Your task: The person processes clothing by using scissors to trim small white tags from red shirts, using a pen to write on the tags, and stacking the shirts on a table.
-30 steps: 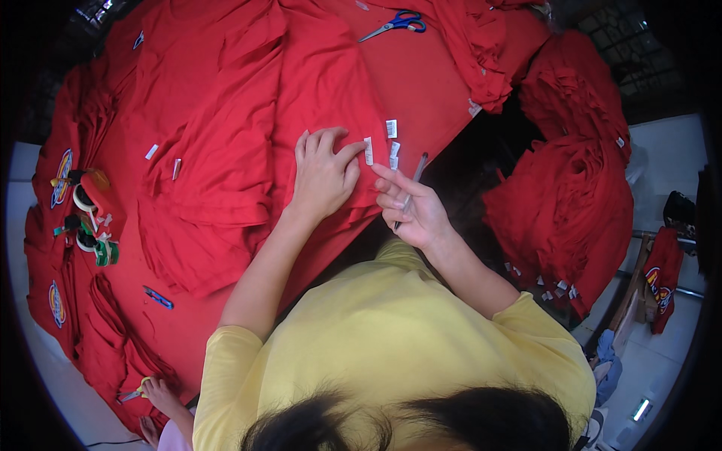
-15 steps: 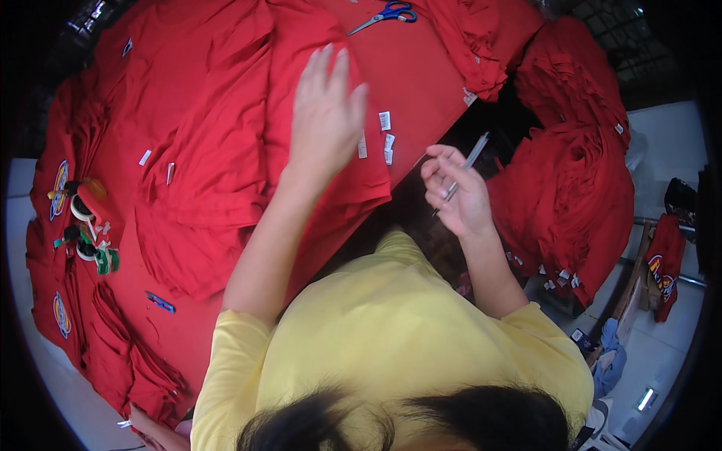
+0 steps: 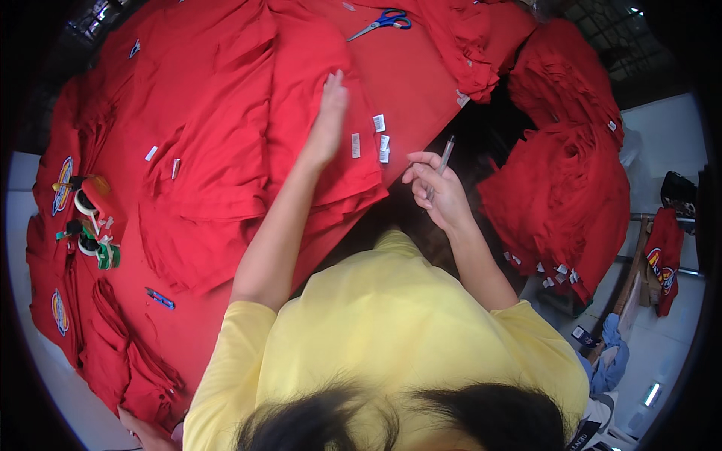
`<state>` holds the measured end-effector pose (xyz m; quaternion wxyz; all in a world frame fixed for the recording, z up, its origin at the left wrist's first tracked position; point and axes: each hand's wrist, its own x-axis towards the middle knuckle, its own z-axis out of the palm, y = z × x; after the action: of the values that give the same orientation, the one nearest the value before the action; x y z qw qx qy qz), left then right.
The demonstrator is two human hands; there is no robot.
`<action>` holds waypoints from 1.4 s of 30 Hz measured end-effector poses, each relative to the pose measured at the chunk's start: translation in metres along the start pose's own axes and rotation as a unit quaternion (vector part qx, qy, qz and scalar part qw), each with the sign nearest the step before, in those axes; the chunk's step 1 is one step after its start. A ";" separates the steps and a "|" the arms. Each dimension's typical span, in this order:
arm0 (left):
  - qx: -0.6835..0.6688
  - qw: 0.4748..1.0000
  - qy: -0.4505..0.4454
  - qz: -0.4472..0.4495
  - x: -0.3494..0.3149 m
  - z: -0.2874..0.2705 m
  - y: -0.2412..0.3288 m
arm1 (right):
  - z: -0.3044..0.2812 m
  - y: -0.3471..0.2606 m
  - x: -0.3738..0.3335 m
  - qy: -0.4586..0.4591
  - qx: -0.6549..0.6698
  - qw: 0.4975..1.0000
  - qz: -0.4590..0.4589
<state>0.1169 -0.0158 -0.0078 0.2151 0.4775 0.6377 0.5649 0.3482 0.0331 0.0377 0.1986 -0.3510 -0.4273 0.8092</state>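
My left hand (image 3: 327, 122) is over a red garment (image 3: 297, 71), turned on edge with its fingers stretched out and holding nothing. Whether it touches the cloth I cannot tell. Near the table's edge my right hand (image 3: 444, 201) is closed around a slim clear pen (image 3: 448, 152), its tip end pointing up and away. Beside my left hand a white label (image 3: 356, 146) lies on the garment, and more labels (image 3: 379, 122) sit just to its right. Other red garments (image 3: 203, 120) spread in overlapping layers to the left.
Blue-handled scissors (image 3: 387, 22) lie at the far side. On the left are tape rolls (image 3: 86, 203) and a small blue cutter (image 3: 159, 298). Bundled red garments (image 3: 560, 195) hang at the right. Another person's hand (image 3: 143, 432) shows at lower left.
My left hand has turned from flat to edge-on and come slightly nearer. My right hand has moved a little left, and the pen stands more upright.
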 end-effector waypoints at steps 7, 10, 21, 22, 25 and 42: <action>0.388 0.917 -0.070 0.065 -0.109 -0.007 0.055 | -0.008 0.011 -0.002 0.024 -0.075 0.997 -0.016; 0.370 0.924 -0.045 0.089 -0.117 0.000 0.039 | -0.008 0.006 -0.002 0.015 -0.078 0.996 -0.047; 0.143 0.986 0.071 -0.054 -0.083 -0.066 0.070 | -0.009 -0.011 0.005 0.025 -0.101 0.991 -0.089; 0.218 0.957 0.189 -0.020 -0.081 -0.091 0.081 | -0.011 -0.014 0.006 0.030 -0.098 0.990 -0.098; -0.039 0.947 0.310 -0.074 -0.071 -0.200 0.079 | -0.007 -0.031 0.002 0.063 -0.121 0.980 -0.146; 0.088 0.920 0.255 -0.285 -0.108 -0.279 0.007 | -0.012 -0.110 0.275 0.002 -0.504 0.816 -0.283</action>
<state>-0.0583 -0.2524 0.0451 0.1537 0.1321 0.8274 0.5238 0.1737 0.2722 0.0152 0.2154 -0.2669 -0.8554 0.3882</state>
